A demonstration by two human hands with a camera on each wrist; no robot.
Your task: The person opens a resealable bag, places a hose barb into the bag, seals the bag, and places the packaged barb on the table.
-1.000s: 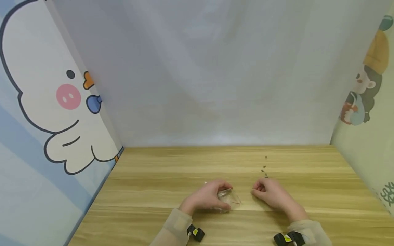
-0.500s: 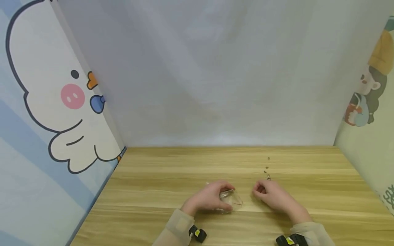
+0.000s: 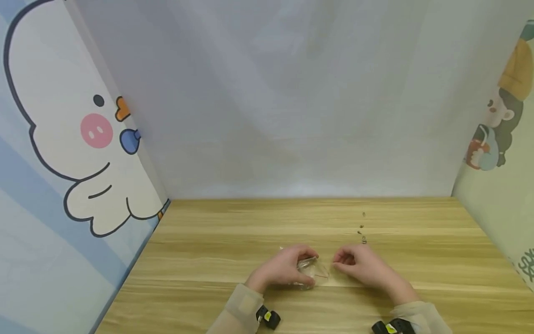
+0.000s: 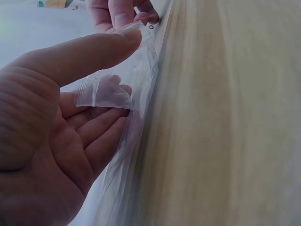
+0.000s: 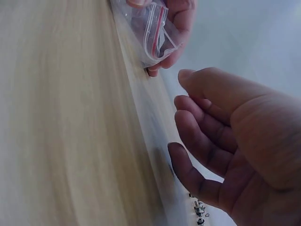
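Observation:
A clear zip bag with a red strip lies crumpled in my left hand. The left thumb presses it from one side and curled fingers back it from the other. In the right wrist view the bag's red-and-white zip edge points toward my right hand. That hand hovers low just right of the bag, thumb and fingers drawn in. At its fingertips a tiny ring-shaped metal piece shows in the left wrist view, seemingly pinched; the exact contact is hidden.
Several tiny metal parts lie in a loose line beyond my right hand. They show as a small cluster in the right wrist view. The wooden table meets a pale back curtain, with printed panels at both sides.
My right hand has shifted left toward the bag over the last half second. The left hand and bag stay in place. A slight head movement shifts the whole view.

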